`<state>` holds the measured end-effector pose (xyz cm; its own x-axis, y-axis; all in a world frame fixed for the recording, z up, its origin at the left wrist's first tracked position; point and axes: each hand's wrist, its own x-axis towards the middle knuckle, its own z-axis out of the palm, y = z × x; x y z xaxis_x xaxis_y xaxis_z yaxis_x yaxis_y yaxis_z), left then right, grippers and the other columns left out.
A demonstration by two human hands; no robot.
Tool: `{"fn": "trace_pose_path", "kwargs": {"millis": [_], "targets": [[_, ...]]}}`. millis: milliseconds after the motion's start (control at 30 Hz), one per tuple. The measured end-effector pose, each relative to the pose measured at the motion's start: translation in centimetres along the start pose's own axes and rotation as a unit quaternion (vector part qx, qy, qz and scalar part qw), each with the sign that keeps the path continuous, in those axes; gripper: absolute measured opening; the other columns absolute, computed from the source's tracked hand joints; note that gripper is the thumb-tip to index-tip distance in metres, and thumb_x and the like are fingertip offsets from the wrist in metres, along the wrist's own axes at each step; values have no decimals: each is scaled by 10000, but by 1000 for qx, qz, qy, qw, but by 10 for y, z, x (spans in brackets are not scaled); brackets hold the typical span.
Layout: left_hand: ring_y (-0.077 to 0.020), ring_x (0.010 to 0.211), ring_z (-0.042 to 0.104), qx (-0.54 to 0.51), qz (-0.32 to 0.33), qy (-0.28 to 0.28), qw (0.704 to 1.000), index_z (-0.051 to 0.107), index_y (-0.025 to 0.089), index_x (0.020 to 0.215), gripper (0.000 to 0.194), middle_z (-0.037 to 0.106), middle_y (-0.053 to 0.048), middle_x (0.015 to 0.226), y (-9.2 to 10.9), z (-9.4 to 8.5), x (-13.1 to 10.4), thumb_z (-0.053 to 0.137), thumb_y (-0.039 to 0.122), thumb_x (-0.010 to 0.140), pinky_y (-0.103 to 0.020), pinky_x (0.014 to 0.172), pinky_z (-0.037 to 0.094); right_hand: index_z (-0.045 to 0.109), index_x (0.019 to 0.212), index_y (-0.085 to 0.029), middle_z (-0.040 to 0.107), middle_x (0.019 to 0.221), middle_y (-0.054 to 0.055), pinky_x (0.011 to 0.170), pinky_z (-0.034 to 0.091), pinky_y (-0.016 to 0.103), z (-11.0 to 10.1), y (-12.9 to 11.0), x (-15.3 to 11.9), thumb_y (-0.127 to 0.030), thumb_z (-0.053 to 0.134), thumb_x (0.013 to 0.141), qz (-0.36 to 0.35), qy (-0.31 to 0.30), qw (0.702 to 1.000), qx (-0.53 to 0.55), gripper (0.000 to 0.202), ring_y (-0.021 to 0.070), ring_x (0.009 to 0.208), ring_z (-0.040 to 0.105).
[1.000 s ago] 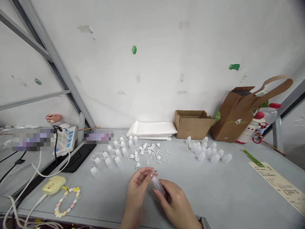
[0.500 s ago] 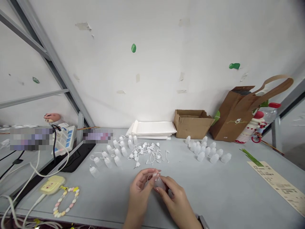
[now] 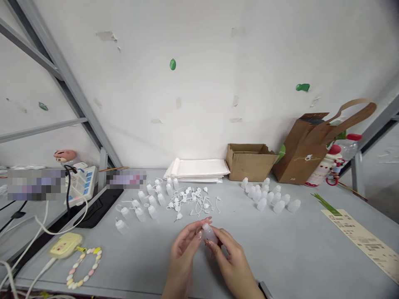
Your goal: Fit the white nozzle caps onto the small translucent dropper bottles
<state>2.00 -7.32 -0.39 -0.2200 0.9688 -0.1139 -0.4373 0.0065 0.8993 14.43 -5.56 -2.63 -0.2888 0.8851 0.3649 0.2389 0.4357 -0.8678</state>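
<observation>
Held just above the grey table is a small translucent white squeeze bottle (image 3: pixel 209 233), tilted with its neck up and to the left. My right hand (image 3: pixel 230 255) has its thumb and fingers closed round the body. At the neck, my left hand (image 3: pixel 184 248) is curled, thumb and fingers on the white cap, with part of its thin strap loop showing between them. Ahead lies a loose heap of white caps with straps (image 3: pixel 188 199). Several capped bottles (image 3: pixel 140 214) stand to the left of it; several bottles without straps (image 3: pixel 262 203) are grouped to the right.
At the back are a stack of white sheets (image 3: pixel 199 167), an open cardboard box (image 3: pixel 251 164) and a brown paper bag (image 3: pixel 301 151). On the left lie a black phone-like slab (image 3: pixel 99 207), a yellow case (image 3: pixel 66 245), a bead bracelet (image 3: pixel 90 272) and cables. A printed card (image 3: pixel 358 238) lies right.
The bottle's neck and body show more clearly between my fingers, and my left fingertips have shifted slightly around the top. The view has moved slightly.
</observation>
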Motion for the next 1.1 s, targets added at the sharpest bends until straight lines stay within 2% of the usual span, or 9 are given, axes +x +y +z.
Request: {"fn": "trace_pose_path", "kwargs": {"millis": [167,333,733,833,967,1100], "targets": [[-299,1102,560,4,-1,10,1000,721,182,857,263,698,-118,1059,-4,-2,1,712,352,657,-389,958,419,601,1097,-222,662,874,55,683,527,237,0,-1,0,-309,473,894,-17,3,1000,-25,255,158,736,618],[-311,1054,584,0,1,30,1000,732,173,821,290,716,-125,998,-5,-2,2,720,392,632,-416,950,419,608,1078,-218,652,782,44,621,524,243,0,-1,0,-323,464,898,-55,23,997,-52,254,150,643,593],[-276,1154,512,-79,-20,37,996,697,201,938,324,681,-88,1088,-16,6,-2,746,305,635,-349,951,417,559,1137,-218,632,848,55,664,527,259,3,8,0,-216,457,901,-95,52,990,-89,257,156,724,600],[-264,1109,540,-82,-27,43,995,698,193,894,279,688,-85,1058,-16,7,-1,730,330,653,-332,916,435,558,1140,-218,632,853,58,666,529,263,3,8,-1,-218,452,903,-95,54,990,-93,259,159,732,602],[-239,978,596,-64,-28,82,994,694,178,798,267,708,-76,937,-15,5,1,753,363,614,-312,842,460,569,1133,-227,630,860,57,670,529,256,4,8,-1,-228,445,907,-97,49,989,-99,258,160,755,606],[-220,947,603,-48,-12,103,993,690,165,798,274,708,-71,893,-11,5,3,765,345,605,-297,840,451,571,1144,-227,611,803,43,629,526,241,5,10,0,-235,463,901,-107,55,986,-111,265,148,698,593]]}}
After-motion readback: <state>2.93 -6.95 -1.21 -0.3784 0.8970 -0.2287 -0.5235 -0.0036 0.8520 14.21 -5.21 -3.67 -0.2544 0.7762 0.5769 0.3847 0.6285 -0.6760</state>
